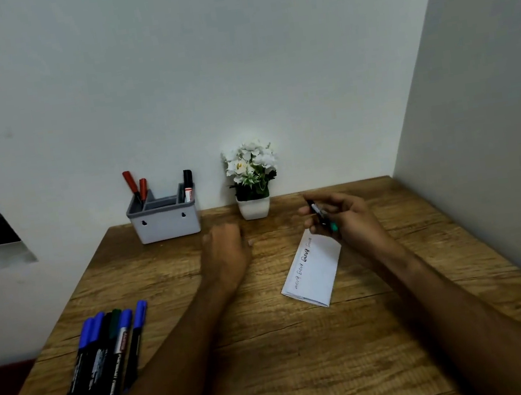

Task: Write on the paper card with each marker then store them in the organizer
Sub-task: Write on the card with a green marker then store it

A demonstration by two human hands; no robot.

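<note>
A white folded paper card [315, 269] with handwritten words lies on the wooden table [272, 345], right of centre. My right hand [344, 216] hovers just beyond the card's far end and grips a green-ended marker [323, 217]. My left hand [224, 248] rests on the table left of the card, fingers loosely curled, holding nothing. Several blue and green markers [105, 360] lie side by side at the front left. The grey organizer [165, 216] stands at the back against the wall, with two red markers [136, 185] in its left slot and a black one [188, 185] in its right.
A small white pot of white flowers [251, 178] stands at the back between the organizer and my right hand. Walls close the table in behind and on the right. The table's left edge drops off beside the loose markers.
</note>
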